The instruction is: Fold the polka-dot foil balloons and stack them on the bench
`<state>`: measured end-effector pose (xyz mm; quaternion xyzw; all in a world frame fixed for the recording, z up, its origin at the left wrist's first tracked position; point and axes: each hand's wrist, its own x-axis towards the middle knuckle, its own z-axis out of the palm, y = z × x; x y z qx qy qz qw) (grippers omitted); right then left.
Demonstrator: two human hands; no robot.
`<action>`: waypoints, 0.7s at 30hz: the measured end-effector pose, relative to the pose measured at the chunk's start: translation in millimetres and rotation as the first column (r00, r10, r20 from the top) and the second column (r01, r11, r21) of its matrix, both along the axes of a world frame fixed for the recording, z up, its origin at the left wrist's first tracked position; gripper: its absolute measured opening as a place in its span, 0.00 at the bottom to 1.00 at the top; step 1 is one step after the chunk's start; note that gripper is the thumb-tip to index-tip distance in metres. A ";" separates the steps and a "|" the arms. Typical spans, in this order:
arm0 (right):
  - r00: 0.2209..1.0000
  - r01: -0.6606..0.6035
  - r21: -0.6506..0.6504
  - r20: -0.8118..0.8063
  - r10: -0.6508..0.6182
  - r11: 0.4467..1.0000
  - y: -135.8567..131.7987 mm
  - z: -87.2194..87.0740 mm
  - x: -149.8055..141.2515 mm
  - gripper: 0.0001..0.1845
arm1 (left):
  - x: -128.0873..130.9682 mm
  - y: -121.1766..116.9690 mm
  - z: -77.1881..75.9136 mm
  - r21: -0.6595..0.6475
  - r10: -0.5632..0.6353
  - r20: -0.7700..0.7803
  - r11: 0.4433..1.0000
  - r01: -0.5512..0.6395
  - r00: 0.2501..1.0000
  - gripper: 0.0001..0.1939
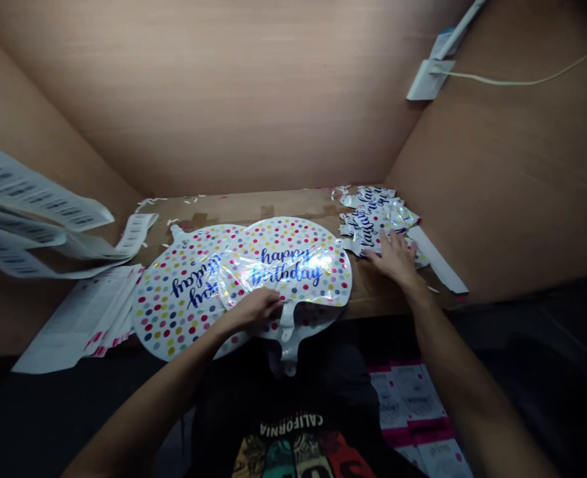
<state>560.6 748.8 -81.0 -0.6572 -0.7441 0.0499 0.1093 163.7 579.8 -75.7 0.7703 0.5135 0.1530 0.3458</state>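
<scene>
Two flat round foil balloons with coloured dots and "happy birthday" in blue lie on the wooden desk. My left hand (256,309) is closed on the near edge of the top balloon (293,255), beside its valve tail. The second balloon (176,299) lies partly under it to the left. My right hand (393,255) rests flat with fingers spread on the edge of a pile of folded balloons (376,212) at the right.
Strips of barcode labels (34,199) hang from the left wall. Printed sheets (82,315) lie on the desk's left end. A white card strip (437,259) lies by the right wall. Packaged cards (413,405) sit below the desk. A cable box (430,76) is fixed to the wall.
</scene>
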 end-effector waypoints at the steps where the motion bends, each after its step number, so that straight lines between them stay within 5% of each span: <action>1: 0.978 -0.169 -0.022 -0.125 0.165 0.985 -12.9 6.1 -17.6 0.45 | -2.3 5.1 4.4 -0.024 0.025 0.048 0.999 -0.024 0.999 0.20; 3: 0.776 -0.570 -0.145 -0.418 0.473 0.808 -40.6 14.7 -54.7 0.40 | -7.0 16.9 15.2 -0.070 0.057 0.094 0.996 -0.051 0.994 0.20; 5: 0.583 -0.773 -0.211 -0.607 0.540 0.598 -58.7 17.8 -86.6 0.24 | -10.9 28.2 27.9 -0.106 0.053 0.059 0.993 -0.047 0.997 0.20; 6: 0.549 -0.798 -0.222 -0.651 0.524 0.560 -60.4 18.4 -99.0 0.18 | -12.1 32.6 34.6 -0.083 0.064 0.018 0.995 -0.062 0.998 0.20; 8: 0.585 -0.760 -0.232 -0.649 0.485 0.606 -47.4 20.5 -117.7 0.18 | -12.1 37.4 46.9 0.112 0.192 -0.053 0.976 -0.186 0.980 0.18; 11: 0.771 -0.604 -0.268 -0.433 0.466 0.750 0.5 30.3 -142.6 0.18 | -7.3 40.0 56.3 0.547 0.450 -0.005 0.749 -0.374 0.893 0.16; 13: 0.880 -0.467 -0.286 -0.239 0.410 0.836 35.3 39.4 -163.2 0.15 | -4.4 46.1 52.5 0.668 0.474 -0.033 0.665 -0.333 0.880 0.17; 16: 0.949 -0.314 -0.282 -0.127 0.289 0.907 73.1 49.6 -192.1 0.17 | -7.8 65.1 33.9 0.612 0.464 -0.255 0.756 -0.230 0.848 0.18; 21: 0.980 -0.197 -0.329 -0.102 0.172 0.924 92.5 52.0 -180.0 0.27 | -33.9 85.3 -5.3 0.433 0.538 -0.429 0.827 -0.358 0.726 0.26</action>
